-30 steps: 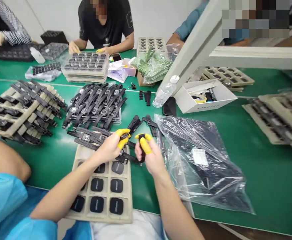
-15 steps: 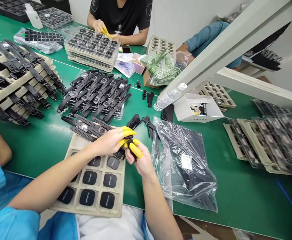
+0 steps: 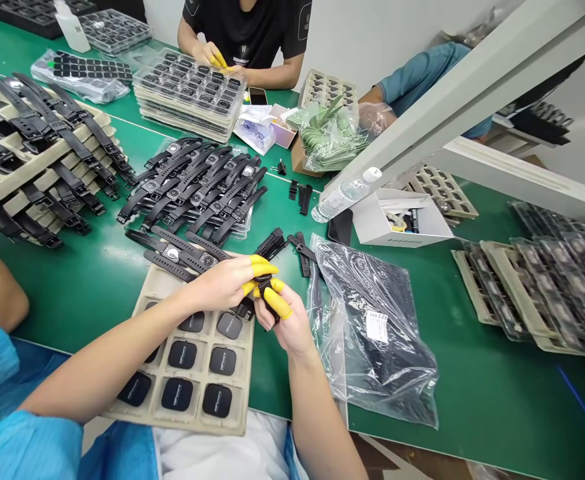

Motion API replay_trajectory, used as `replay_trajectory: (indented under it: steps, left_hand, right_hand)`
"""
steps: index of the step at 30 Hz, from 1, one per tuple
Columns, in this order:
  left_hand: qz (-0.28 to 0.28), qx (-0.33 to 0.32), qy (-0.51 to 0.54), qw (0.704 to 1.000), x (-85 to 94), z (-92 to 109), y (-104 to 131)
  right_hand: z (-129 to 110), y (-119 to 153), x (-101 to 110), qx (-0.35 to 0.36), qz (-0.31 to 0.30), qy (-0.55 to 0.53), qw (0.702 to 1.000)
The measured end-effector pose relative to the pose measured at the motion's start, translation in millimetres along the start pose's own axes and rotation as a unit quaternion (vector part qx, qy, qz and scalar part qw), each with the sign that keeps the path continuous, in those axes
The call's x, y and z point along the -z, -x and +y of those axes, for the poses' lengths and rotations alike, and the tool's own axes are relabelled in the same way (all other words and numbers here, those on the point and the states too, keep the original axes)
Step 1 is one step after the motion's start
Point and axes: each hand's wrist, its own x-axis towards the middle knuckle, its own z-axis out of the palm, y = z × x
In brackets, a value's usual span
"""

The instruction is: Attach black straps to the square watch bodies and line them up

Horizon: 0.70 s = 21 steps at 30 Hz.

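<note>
Yellow finger cots cover several fingertips on both hands. A small black watch (image 3: pixel 265 284), mostly hidden by fingers, is pinched between them. My left hand (image 3: pixel 229 281) is closed on its upper left side, reaching over the tray. From below right, my right hand (image 3: pixel 288 320) grips the same watch, thumb across the front. Black square watch faces (image 3: pixel 183 355) sit in the compartments of the beige tray (image 3: pixel 246 393) under my left forearm. Several strapped watches (image 3: pixel 172 255) lie across the tray's far end. Loose black straps (image 3: pixel 302 252) rest just beyond my hands.
Right of my hands lies a clear plastic bag (image 3: pixel 372 333) with black contents. Strapped watches (image 3: pixel 197 183) are piled ahead, with loaded trays (image 3: pixel 42 160) stacked at left. A water bottle (image 3: pixel 346 193) stands by a slanted white post (image 3: pixel 452 87). A co-worker (image 3: pixel 245 40) sits opposite.
The camera view has shifted slightly, so the scene sits a little further right. Both hands keep nearly the same grip on the watch.
</note>
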Motion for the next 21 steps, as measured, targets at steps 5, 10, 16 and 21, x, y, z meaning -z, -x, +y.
replay_trajectory:
  steps: [5, 10, 16, 21]
  left_hand:
    - [0.008, 0.012, -0.009, 1.000, -2.2, -0.5, 1.2]
    - [0.021, 0.020, -0.013, 0.999, -6.2, 0.8, 3.1]
    - [0.012, 0.020, -0.063, 0.998, -4.3, 5.5, 2.2]
    - [-0.012, 0.011, -0.020, 1.000, 3.9, 10.0, 0.2]
  right_hand:
    - [-1.2, -0.2, -2.2, 0.002, 0.014, -0.021, 1.000]
    - [-4.5, -0.6, -4.8, -0.004, 0.025, -0.047, 0.999]
    - [-7.4, -1.3, -5.6, -0.021, 0.037, -0.093, 0.995]
    - [-7.8, -1.3, -3.5, -0.023, 0.038, -0.111, 0.993]
